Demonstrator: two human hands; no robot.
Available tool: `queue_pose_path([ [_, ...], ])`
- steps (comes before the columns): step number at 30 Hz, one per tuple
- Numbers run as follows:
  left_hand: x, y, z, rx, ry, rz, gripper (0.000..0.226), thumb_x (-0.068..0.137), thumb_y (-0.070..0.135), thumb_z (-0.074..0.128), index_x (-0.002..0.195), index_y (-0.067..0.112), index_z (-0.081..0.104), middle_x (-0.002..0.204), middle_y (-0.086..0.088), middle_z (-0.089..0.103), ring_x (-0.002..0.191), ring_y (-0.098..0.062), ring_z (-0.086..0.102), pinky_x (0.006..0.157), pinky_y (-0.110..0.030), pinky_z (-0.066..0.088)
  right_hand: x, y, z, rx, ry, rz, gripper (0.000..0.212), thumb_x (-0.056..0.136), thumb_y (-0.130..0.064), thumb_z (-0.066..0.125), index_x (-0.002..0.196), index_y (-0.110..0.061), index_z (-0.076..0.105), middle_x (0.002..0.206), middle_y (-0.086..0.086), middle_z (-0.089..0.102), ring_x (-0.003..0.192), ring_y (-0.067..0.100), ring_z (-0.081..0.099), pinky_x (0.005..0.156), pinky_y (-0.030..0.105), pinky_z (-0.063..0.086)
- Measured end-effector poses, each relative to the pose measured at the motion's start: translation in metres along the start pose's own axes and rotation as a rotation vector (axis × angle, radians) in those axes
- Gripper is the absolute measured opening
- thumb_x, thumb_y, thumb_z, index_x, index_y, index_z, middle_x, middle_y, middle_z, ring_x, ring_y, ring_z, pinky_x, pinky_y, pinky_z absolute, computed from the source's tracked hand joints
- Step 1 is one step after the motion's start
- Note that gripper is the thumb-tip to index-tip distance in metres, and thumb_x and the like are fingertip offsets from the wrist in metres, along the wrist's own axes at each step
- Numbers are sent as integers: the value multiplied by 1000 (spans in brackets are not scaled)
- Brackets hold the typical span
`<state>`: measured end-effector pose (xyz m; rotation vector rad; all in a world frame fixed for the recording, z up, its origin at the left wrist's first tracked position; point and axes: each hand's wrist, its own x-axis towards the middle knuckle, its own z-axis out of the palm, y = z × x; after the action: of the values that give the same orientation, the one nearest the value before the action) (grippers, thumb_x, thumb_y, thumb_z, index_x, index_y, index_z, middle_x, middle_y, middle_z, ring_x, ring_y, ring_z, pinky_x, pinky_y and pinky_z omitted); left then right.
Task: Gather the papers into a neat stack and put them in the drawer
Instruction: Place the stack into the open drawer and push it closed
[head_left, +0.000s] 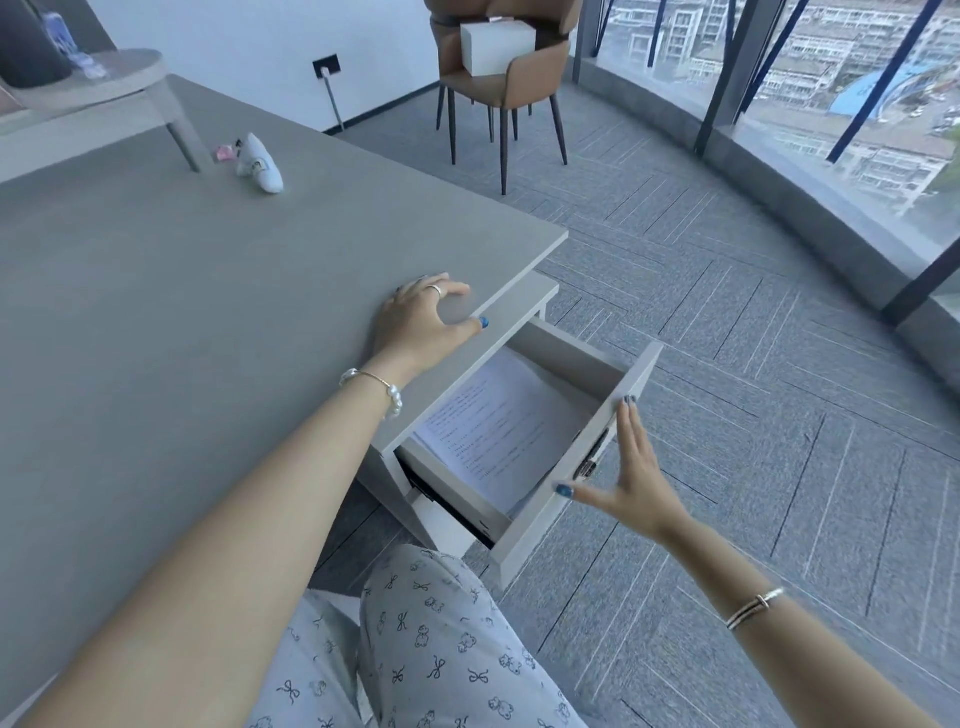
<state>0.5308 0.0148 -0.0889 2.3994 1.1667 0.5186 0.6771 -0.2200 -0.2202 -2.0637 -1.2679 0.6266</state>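
Note:
A stack of printed white papers (498, 426) lies flat inside the grey drawer (587, 364), which stands pulled out from under the desk's right edge. My right hand (631, 478) rests flat against the outside of the drawer front (540, 535), fingers spread, thumb near the metal lock. My left hand (421, 322) lies on the grey desk top (182, 322) at its right edge, fingers apart and holding nothing.
A small white and pink object (257, 161) sits far back on the desk beside a round grey stand (98, 83). A brown chair (498, 78) with a white box stands on the carpet beyond. A glass wall curves along the right. My patterned trousers (441, 649) are below.

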Motion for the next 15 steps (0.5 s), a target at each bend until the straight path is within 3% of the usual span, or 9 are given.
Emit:
queue_pose_path([
  [5,-2,1,-1,-22,1,13,54,77,43,65,127,27,53,146,3,45,136,-16,36,112,-31,25,4,-8,8,85,-1,35,140,51,-74,65,147,-21,-22,159,-2,-21,146,12,-11,119,36,5],
  [15,-2,0,-2,-73,13,1,57,77,40,65,130,26,51,142,0,50,133,-18,40,111,-33,31,38,-31,28,149,25,-16,137,54,-66,69,148,-17,-16,160,1,-18,140,3,-16,114,26,1],
])
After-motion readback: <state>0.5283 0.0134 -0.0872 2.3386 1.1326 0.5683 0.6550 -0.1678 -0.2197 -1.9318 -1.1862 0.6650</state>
